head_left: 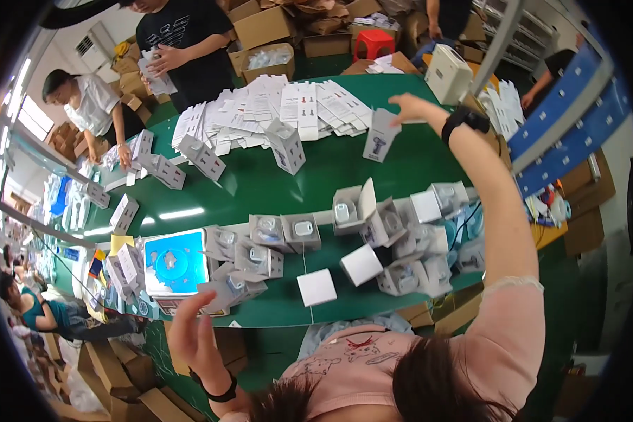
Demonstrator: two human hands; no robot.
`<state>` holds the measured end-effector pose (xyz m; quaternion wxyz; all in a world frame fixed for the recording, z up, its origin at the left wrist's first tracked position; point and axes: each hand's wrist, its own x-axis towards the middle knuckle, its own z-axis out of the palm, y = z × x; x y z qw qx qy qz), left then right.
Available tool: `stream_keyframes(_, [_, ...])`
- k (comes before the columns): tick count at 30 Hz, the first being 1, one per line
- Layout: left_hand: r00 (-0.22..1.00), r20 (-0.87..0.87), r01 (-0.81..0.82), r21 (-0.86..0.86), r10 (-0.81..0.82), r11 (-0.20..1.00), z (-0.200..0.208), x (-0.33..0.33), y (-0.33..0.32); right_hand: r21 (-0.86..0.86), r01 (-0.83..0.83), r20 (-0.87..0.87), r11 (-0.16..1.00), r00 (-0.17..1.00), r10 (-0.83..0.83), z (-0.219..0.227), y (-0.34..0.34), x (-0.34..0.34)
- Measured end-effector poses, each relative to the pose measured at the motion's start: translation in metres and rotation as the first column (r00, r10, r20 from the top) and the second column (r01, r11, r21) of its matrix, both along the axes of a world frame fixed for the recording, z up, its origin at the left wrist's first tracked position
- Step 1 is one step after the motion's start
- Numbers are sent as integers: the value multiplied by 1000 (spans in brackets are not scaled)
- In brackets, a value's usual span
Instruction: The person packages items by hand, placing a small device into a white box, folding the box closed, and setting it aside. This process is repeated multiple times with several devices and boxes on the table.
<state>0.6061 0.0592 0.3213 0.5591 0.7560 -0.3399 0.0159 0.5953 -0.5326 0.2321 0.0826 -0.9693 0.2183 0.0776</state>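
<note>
My right hand [416, 109] is stretched out to the far side of the green table, its fingers apart at the top edge of a standing white printed carton [380, 137]. Whether the fingertips touch that carton I cannot tell. Closer to me, my left hand [193, 330] is raised with fingers parted and nothing in them, just off the near edge beside an open carton [221, 290]. Another upright carton [286, 151] stands mid-table. Several open cartons hold clear-wrapped items, such as this carton [302, 231]. Two closed white cartons, one nearer [316, 288] and one farther [361, 265], are among them.
Flat printed cartons [250, 112] lie piled along the far side. A box with a blue-patterned top [176, 261] sits at the near left. Across the table, a person in black [183, 49] handles a carton; a person in white [91, 105] works farther left. A metal post [496, 46] rises at right.
</note>
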Motion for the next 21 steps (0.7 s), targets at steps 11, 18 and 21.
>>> stream_keyframes(11, [869, -396, -365, -107, 297, 925, -75, 31, -49, -231, 251, 473, 940, 873, -117, -36, -118, 34])
stream_keyframes(18, [844, -403, -391, -12, 353, 920, -92, 41, -74, -221, 306, 359, 926, 908, -215, -40, -176, 70])
stream_keyframes(21, [841, -375, -404, 41, 389, 914, -94, 46, -77, -203, 402, 500, 893, 826, -259, -67, -186, 80])
